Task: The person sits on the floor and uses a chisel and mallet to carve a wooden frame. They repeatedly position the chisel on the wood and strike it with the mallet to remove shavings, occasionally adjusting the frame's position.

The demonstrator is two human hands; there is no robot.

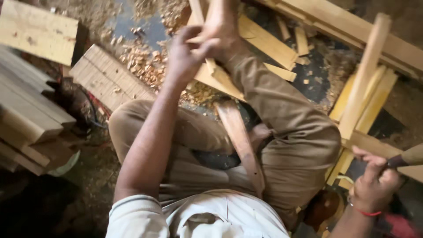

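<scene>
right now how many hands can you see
2. The left hand is up at centre top, gripping a thin wood strip. The right hand is at lower right, holding a tool handle.

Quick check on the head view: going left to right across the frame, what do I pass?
Stacked planks → grooved board → left hand → wooden piece across the lap → upright pale stick → right hand gripping a tool handle.

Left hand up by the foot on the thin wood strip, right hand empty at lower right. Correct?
Not quite. The head view shows the right hand gripping a wooden tool handle, not empty. The left hand is up by the bare foot on the thin wood strip.
</scene>
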